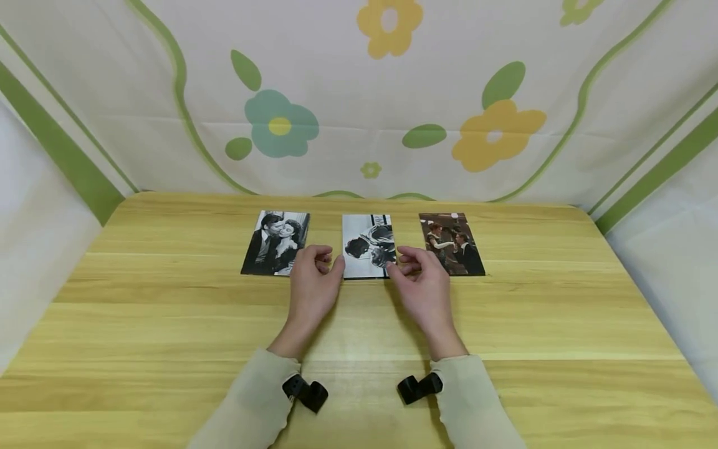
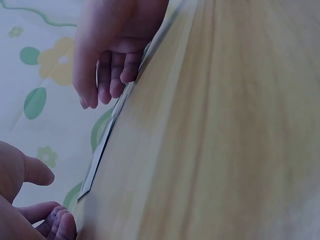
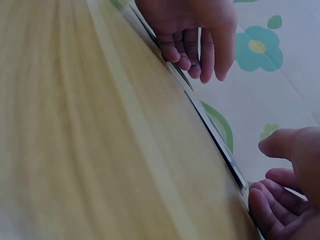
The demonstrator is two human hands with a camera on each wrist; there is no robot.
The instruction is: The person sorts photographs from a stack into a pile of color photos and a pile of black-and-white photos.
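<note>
A black-and-white photo card [image 1: 361, 252] lies flat between my two hands, its picture of two people turned sideways, a dark line along its near edge. My left hand [image 1: 315, 277] is at its left edge, thumb apart from the loosely bent fingers. My right hand [image 1: 421, 280] mirrors this at the right edge. In the left wrist view, the left hand [image 2: 32, 200] sits at the lower left, its fingertips low beside the tabletop. The right hand [image 3: 290, 185] in the right wrist view rests likewise, with nothing between thumb and fingers.
Another black-and-white photo card [image 1: 269, 243] lies left of the left hand, which overlaps its corner in the head view. To the right lies a colour photo card [image 1: 455, 246], partly behind the right hand. A flowered cloth [image 1: 348, 93] hangs behind the wooden table [image 1: 168, 324].
</note>
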